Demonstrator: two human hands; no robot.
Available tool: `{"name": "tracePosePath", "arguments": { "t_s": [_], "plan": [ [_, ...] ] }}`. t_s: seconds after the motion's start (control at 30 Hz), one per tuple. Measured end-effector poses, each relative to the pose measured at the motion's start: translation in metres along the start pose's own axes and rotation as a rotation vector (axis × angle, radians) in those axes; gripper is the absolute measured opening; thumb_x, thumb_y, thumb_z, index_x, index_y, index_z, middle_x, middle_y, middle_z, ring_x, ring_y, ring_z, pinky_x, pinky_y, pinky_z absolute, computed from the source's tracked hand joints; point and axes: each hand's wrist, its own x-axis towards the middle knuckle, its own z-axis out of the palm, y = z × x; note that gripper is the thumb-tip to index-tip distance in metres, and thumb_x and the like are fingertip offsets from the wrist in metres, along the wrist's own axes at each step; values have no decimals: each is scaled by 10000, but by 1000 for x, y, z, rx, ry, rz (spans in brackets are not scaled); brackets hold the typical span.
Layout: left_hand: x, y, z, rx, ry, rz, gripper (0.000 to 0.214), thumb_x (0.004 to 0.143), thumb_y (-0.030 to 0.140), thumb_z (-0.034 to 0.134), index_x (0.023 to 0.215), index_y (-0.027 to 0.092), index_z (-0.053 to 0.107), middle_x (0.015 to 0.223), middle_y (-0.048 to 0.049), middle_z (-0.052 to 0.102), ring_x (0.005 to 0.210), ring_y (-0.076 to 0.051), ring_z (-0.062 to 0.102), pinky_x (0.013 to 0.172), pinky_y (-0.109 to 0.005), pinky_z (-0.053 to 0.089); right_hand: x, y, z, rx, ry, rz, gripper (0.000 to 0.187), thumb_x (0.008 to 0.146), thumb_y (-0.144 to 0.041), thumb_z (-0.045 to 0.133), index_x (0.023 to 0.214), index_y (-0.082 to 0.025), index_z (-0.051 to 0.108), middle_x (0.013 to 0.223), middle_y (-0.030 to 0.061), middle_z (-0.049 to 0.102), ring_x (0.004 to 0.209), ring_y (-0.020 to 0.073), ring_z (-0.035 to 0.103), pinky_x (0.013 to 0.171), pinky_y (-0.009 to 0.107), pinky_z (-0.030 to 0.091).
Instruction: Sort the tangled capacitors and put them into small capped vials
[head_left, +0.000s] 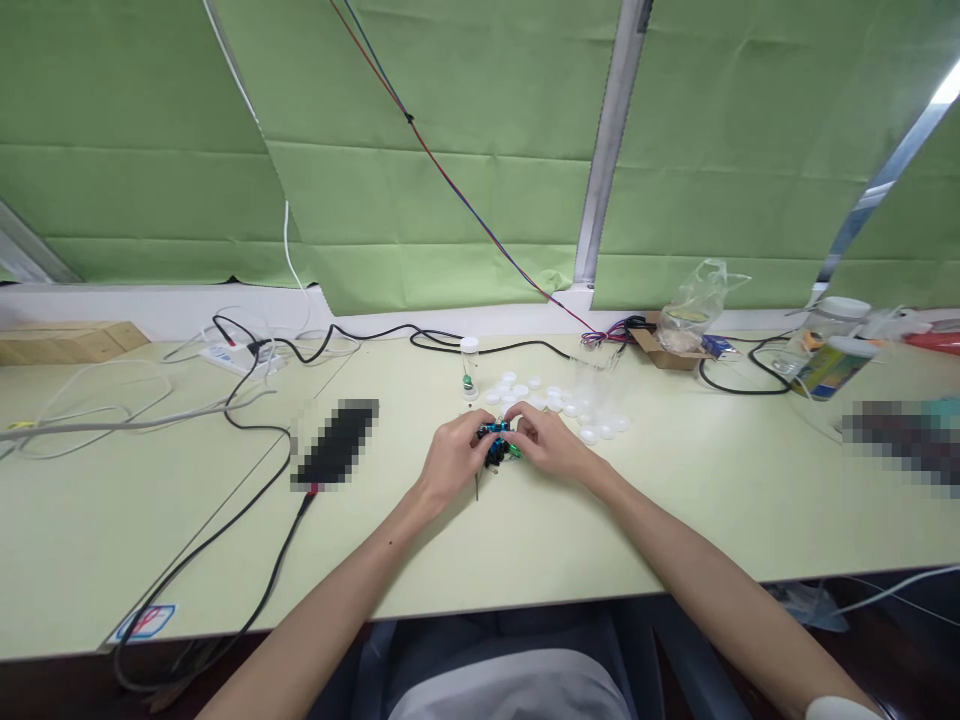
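While my left hand (454, 455) and right hand (547, 440) pinch the blue parts (496, 428) nearer me than the capped vial (469, 368), I should grip lightly, steadily.

The pale table (525, 545) carries white caps (554, 404), cables (517, 346) and a tube (469, 364).

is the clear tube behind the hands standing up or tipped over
Upright: the clear tube stands on the table, its white cap at the top.
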Motion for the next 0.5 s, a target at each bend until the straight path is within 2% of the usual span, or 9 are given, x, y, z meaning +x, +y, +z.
{"name": "tracePosePath", "arguments": {
  "t_s": [0.13,0.27,0.5],
  "plan": [
    [0,-1,0,-4,-7,1,77,865,177,621,927,219,639,770,16,678,578,-113,577,585,-233,444,2,1,0,-44,5,-1,219,982,-390,466,999,-205,582,577,-49,532,533,120,472,565,241,334],
    [0,-1,0,5,-9,6,91,856,162,623,928,215,638,766,13,679,582,-116,580,586,-235,443,4,2,0,-89,12,-11,309,1001,-404,422,879,-190,608,582,-27,542,548,118,486,570,242,327],
    [1,0,0,4,7,12,86,859,161,610,919,212,644,757,13,681,575,-112,581,585,-232,448,1,1,0,-5,3,-2,297,944,-465,530,1089,-207,555,587,-56,545,532,118,491,553,233,349]
  ]
}}
